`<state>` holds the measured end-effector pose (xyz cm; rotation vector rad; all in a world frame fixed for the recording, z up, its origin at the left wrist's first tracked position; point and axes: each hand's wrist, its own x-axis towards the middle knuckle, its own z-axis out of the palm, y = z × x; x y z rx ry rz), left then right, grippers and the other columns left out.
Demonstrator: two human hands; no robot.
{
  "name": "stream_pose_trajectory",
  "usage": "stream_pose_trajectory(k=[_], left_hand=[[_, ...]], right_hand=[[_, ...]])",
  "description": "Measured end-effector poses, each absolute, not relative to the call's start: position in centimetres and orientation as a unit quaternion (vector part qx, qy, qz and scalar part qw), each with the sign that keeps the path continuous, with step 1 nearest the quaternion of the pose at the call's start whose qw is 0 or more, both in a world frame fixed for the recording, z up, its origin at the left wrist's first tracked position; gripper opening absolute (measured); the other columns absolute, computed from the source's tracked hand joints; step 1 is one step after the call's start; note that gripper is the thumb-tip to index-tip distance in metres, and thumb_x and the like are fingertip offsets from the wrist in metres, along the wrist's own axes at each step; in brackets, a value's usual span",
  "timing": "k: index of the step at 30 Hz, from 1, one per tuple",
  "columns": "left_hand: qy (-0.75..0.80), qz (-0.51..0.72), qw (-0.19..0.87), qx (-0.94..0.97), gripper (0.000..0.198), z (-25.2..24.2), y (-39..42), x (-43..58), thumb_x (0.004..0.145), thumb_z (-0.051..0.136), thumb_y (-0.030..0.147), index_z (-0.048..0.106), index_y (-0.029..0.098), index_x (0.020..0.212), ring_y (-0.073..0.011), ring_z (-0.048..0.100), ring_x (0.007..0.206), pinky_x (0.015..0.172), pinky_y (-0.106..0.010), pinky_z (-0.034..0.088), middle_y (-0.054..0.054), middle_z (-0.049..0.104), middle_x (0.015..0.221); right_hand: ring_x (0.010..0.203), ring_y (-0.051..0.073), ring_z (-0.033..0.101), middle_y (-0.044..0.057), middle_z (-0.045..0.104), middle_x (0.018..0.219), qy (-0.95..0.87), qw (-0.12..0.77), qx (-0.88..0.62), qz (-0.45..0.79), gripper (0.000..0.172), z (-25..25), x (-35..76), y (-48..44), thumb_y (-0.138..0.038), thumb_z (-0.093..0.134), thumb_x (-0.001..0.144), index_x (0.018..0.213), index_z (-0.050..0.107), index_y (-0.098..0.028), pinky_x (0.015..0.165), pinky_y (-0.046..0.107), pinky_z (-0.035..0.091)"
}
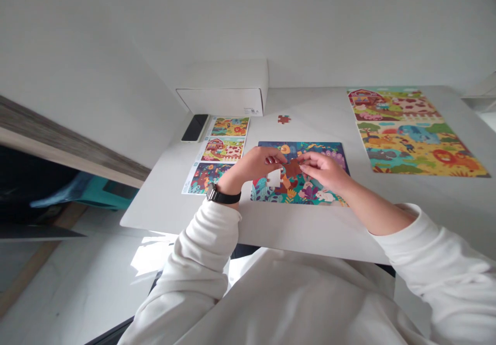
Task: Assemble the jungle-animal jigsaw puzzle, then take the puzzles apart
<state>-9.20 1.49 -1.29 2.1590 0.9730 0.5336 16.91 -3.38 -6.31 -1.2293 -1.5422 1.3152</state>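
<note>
1. Both hands cover the middle of the jungle puzzle [310, 151], so the picture under them is hidden. The edges of the brown puzzle piece [293, 169] are lost between the fingertips.
2. The left hand [258, 162] and right hand [324, 171] meet over the puzzle. Each pinches one side of the brown puzzle piece, which sits between them just above the puzzle's surface.
3. A white gap [274, 178] shows in the puzzle just below the left hand's fingers.
4. A black wristwatch [222, 196] sits on the left wrist, at the white sleeve's cuff.
5. A loose puzzle piece [284, 119] lies on the white table [318, 112] beyond the puzzle, apart from the hands.
6. A reference sheet [221, 154] lies left of the puzzle, with a phone [195, 127] and a white box [225, 89] behind it.
7. Two finished puzzles [413, 130] lie well to the right.
</note>
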Motion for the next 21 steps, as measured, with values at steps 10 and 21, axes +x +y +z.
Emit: stream_pose_trajectory(k=[10,21], left_hand=[[0.366,0.201,0.364,0.833,0.025,-1.09,1.52,-9.20,0.094,0.062,0.025,0.084,0.023,0.105,-0.0169,0.075,0.087,0.082,-0.026,0.057,-0.002,0.084,0.098],[0.347,0.211,0.436,0.803,0.031,-1.59,1.46,-8.99,0.098,0.067,0.042,0.074,0.018,0.116,-0.0168,0.076,0.088,0.073,-0.024,0.056,-0.007,0.082,0.100]], right_hand=[[0.080,0.021,0.072,0.004,0.079,0.094,-0.619,0.381,-0.475,0.496,0.035,-6.76,17.13,-3.24,-0.046,0.078,0.088,0.115,0.074,-0.024,0.063,0.032,0.053],[0.087,0.023,0.073,0.004,0.080,0.102,-0.664,0.367,-0.471,0.450,0.028,-6.58,17.38,-3.16,-0.045,0.068,0.097,0.117,0.080,-0.028,0.079,0.038,0.060]])
